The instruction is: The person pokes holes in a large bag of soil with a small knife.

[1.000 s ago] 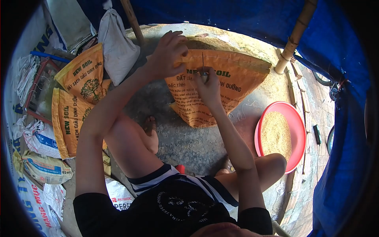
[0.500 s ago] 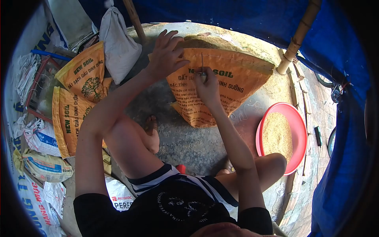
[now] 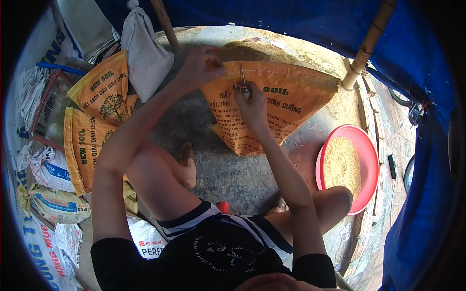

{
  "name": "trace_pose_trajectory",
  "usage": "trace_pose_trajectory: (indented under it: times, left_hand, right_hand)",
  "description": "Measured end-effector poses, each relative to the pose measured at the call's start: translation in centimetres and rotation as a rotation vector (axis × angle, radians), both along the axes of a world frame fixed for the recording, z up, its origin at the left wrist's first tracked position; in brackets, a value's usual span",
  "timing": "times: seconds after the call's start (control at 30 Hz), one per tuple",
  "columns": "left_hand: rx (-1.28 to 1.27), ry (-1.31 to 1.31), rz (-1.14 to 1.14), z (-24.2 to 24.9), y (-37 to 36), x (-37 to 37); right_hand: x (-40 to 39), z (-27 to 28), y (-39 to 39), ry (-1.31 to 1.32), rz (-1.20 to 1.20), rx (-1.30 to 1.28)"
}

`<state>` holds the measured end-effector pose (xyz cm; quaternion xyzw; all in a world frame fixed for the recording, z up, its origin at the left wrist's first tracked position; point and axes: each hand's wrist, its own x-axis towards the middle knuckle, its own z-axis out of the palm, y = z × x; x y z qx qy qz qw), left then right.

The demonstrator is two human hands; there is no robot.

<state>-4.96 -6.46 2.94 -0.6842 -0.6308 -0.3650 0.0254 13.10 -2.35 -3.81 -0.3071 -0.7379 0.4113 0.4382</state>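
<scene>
L hand [image 3: 201, 65] pinched on top hem of the orange sack [image 3: 272, 109] lying on the floor, R hand [image 3: 252, 104] gripping a needle [image 3: 242, 77] at the seam w/ tip up—slip could prick L fingers or tear hem.

You sit in makeshift outdoor bagging spot, farm-supply sort. Blue tarpaulin [image 3: 301, 19] walls, bamboo poles [image 3: 367, 46] holding them up. Bare concrete floor [image 3: 233, 174] under your feet. Printed orange soil sacks [image 3: 94, 116] stacked at left, white sacks [image 3: 53, 169] beside them. Red basin [image 3: 369, 150] of husk-like grain at right, loose heap [image 3: 252, 48] ahead.
</scene>
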Motion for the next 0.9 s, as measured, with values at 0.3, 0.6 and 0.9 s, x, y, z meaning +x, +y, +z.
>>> trace_pose_trajectory:
  times: [0.3, 0.6, 0.9]
  left_hand:
    - [-0.376, -0.195, -0.090, 2.3, -1.4, 0.0]
    - [-0.086, 0.146, -0.082, -0.7, -1.8, 1.0]
    - [0.092, 0.089, -0.076, -2.0, -1.9, 2.7]
  right_hand:
    - [-0.8, -0.2, -0.2, 0.019, 0.003, 0.039]
    - [-1.0, 0.6, 0.0, 0.200, 0.044, -0.298]
    - [-2.0, 0.5, 0.2, 0.350, 0.057, -0.465]
